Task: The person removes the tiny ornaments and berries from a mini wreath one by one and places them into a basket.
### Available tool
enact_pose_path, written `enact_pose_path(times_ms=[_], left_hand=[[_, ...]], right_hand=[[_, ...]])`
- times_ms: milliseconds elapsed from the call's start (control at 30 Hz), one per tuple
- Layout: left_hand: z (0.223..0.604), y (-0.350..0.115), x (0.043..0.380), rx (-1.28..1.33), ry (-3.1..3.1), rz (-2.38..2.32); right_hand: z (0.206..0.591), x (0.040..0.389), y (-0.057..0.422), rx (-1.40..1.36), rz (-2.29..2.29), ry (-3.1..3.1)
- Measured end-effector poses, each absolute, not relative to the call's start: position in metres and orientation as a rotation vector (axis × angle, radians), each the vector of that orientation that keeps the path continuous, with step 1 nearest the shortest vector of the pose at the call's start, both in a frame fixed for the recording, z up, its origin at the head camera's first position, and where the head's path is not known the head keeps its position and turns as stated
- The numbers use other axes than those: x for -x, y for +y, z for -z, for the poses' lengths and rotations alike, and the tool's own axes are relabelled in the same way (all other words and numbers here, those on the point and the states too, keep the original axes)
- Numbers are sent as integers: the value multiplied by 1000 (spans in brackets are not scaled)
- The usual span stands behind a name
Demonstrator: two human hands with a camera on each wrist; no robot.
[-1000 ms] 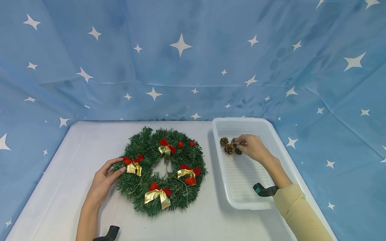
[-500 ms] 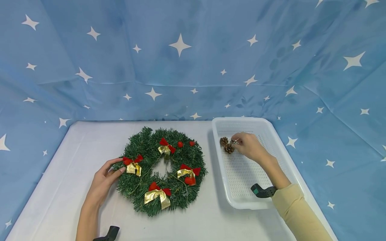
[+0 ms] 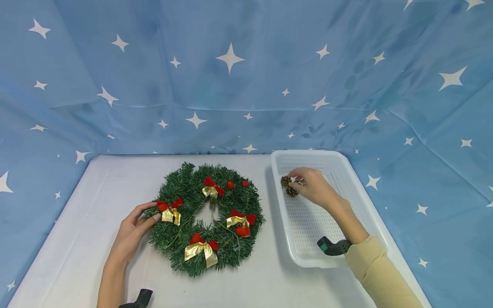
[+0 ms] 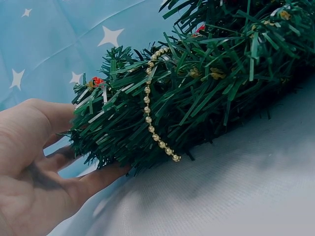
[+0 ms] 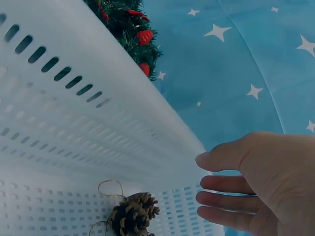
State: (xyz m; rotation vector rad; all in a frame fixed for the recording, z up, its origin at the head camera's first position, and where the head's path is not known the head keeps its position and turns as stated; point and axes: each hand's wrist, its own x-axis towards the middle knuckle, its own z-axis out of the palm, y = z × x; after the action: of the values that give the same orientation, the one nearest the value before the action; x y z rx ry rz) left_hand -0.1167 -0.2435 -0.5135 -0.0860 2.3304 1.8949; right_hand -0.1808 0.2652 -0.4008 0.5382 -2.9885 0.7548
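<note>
A green tinsel wreath (image 3: 239, 196) with red-and-gold bows and red berries lies flat on the white table. My left hand (image 3: 132, 229) holds its left edge beside one bow (image 3: 169, 211). In the left wrist view, one digit lies above that edge and a finger (image 4: 106, 178) reaches under it; a gold bead string (image 4: 147, 108) hangs there. My right hand (image 3: 313, 186) is inside the white basket, low over brown pine cones (image 3: 291, 191). In the right wrist view, its fingers (image 5: 226, 200) extend fairly straight, nothing visible between them, to the right of the cones (image 5: 133, 216).
The perforated plastic basket (image 3: 290, 252) stands at the table's right, with its left rim near the wreath. Thin gold loops (image 5: 110, 188) are attached to the cones. A blue star-patterned cloth (image 3: 246, 85) surrounds the white table (image 3: 185, 295) at the back and sides.
My right hand has moved a little left and toward the back of the basket, now overlapping more of the pine cones. The left hand and wreath have stayed put.
</note>
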Motion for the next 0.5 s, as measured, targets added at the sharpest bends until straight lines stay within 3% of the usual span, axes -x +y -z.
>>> enact_pose_path(times_ms=[500], left_hand=[[514,-242,116,98,2330,-1908]], right_hand=[[391,184,243,-634,-741,-2938]])
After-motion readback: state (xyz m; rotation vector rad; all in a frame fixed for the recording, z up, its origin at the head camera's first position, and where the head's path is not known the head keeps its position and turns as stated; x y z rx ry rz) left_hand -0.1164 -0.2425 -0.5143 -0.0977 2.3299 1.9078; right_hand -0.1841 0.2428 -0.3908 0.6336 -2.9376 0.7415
